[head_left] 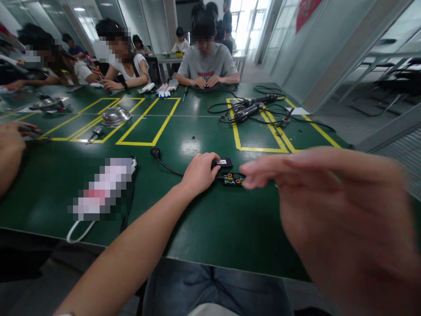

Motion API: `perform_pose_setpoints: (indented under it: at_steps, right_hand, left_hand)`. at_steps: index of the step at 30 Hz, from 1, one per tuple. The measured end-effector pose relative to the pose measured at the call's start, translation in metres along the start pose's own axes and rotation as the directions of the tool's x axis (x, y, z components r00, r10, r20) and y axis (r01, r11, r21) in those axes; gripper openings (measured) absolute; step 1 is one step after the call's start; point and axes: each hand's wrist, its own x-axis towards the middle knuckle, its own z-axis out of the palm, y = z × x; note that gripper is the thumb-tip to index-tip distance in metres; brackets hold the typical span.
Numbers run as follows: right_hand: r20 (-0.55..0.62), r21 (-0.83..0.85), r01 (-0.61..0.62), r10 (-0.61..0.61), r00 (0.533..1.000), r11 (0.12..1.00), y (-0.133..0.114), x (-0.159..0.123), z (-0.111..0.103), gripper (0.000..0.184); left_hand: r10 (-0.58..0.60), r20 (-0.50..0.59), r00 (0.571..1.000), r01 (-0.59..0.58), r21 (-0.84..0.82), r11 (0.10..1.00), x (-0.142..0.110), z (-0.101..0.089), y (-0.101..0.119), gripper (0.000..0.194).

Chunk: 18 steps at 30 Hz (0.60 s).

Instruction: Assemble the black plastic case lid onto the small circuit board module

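My left hand (201, 172) rests on the table with its fingers curled over the left end of a black plastic cover (225, 163) that bears a white label. Just below that cover lies an open black casing (233, 179) with a circuit board and copper-coloured coils inside. From under my left hand a black cord runs left to a black plug (155, 152). My right hand (338, 206) is raised close to the camera, blurred. Its fingers are stretched out leftward, their tips overlapping the casing's right end in view; whether they touch it I cannot tell. Nothing shows in them.
A phone-like item (104, 186), partly pixelated, lies at left with a white strap. Tangled black cables and adapters (250, 109) lie at back right. A metal bowl (116, 116) stands at back left. Opposite sits a person (208, 63); another person's hand (11, 142) reaches in at left.
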Motion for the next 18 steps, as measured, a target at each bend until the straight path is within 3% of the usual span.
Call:
perform_pose_setpoints:
  at_steps: [3, 5, 10, 14, 18]
  right_hand:
    - [-0.011, -0.02, -0.025, 0.025, 1.0, 0.999, 0.043, 0.076, -0.014, 0.034]
    - [0.057, -0.146, -0.083, 0.092, 0.994, 0.986, 0.077, 0.095, -0.025, 0.025]
    - [0.084, -0.228, -0.194, 0.218, 0.972, 0.954, 0.137, 0.078, -0.031, 0.026]
    - [0.159, -0.233, -0.175, 0.215, 0.964, 0.957, 0.145, 0.072, -0.026, 0.03]
    - [0.217, -0.273, -0.173, 0.236, 0.947, 0.946, 0.141, 0.076, -0.028, 0.025]
  left_hand:
    - [0.003, -0.023, 1.0, -0.003, -0.003, 1.0, 0.0, 0.001, -0.002, 0.015]
    - [0.003, -0.04, 0.999, -0.004, -0.008, 1.0, -0.001, 0.001, -0.002, 0.015]
    - [0.129, -0.064, 0.99, -0.136, -0.117, 0.984, -0.004, -0.007, 0.004, 0.022]
    - [0.303, 0.042, 0.952, -0.295, -0.129, 0.947, -0.009, -0.012, 0.007, 0.031]
    - [0.329, 0.187, 0.926, -0.315, -0.099, 0.944, -0.011, -0.016, 0.005, 0.036]
